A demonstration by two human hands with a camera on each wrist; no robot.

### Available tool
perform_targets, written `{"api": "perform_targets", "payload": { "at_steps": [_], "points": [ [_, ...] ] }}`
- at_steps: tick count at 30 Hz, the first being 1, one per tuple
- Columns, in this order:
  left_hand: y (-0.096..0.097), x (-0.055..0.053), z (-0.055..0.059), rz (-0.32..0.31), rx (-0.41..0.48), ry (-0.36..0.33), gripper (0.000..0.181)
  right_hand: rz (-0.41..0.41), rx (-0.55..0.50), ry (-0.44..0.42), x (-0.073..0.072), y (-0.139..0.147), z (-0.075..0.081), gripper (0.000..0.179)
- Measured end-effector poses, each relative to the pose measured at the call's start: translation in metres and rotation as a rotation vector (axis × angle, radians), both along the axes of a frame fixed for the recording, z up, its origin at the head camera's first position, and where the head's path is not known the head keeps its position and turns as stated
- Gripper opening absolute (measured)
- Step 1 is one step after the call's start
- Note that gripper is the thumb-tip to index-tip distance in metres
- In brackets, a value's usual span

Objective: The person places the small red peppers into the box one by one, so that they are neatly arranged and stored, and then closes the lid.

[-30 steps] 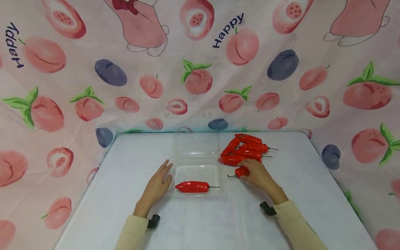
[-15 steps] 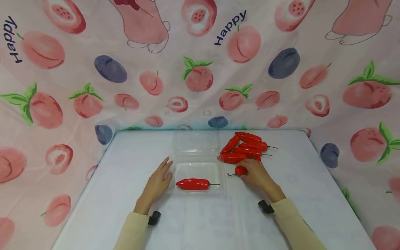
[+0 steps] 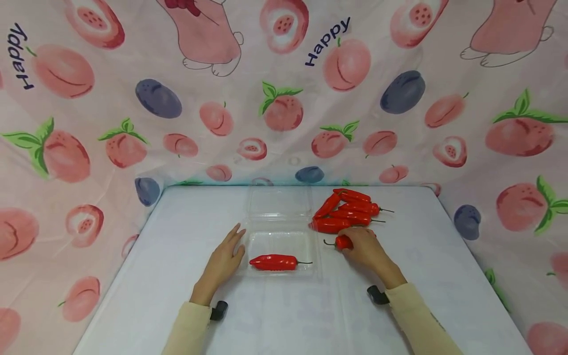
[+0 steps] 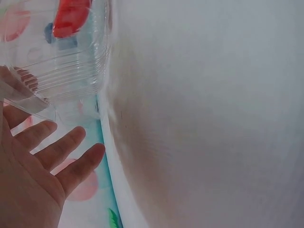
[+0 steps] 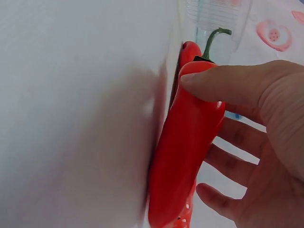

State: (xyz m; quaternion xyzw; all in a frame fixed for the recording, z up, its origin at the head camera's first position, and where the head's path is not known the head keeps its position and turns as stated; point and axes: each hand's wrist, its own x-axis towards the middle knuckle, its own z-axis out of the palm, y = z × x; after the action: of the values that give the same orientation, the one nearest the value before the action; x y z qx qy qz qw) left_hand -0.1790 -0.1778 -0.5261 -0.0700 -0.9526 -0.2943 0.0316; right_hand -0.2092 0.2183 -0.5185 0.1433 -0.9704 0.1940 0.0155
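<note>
Right hand pinches red pepper near its stem end, right of centre | long axis roughly crosswise, stem leftward | clear container, centre, open, holds second pepper, crosswise, stem rightward | left hand empty, fingers apart, beside container's left edge

A white table has a straight far edge, its left and right edges spreading toward the near side. Around its middle lies 1 clear plastic box, folded open, tray near and lid far. Right of the lid, at least 5 red peppers lie close together.
</note>
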Motion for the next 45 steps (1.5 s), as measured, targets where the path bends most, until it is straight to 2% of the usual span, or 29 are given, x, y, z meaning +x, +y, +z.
{"api": "perform_targets", "payload": {
  "at_steps": [9, 21, 36, 45],
  "points": [
    [0.000, 0.000, 0.001, -0.001, 0.010, -0.002, 0.048, -0.007, -0.013, -0.031, 0.006, -0.002, 0.012, 0.045],
    [-0.001, 0.001, 0.001, -0.001, 0.013, -0.008, 0.048, -0.011, 0.006, -0.008, 0.012, -0.002, 0.027, 0.051],
    [0.001, 0.001, 0.001, -0.002, 0.026, 0.000, 0.048, 0.047, -0.042, 0.140, 0.017, -0.004, 0.053, 0.042],
    [0.001, 0.001, 0.002, -0.002, 0.029, -0.007, 0.048, 0.037, -0.092, 0.147, 0.016, -0.002, 0.055, 0.045]
  ]
}}
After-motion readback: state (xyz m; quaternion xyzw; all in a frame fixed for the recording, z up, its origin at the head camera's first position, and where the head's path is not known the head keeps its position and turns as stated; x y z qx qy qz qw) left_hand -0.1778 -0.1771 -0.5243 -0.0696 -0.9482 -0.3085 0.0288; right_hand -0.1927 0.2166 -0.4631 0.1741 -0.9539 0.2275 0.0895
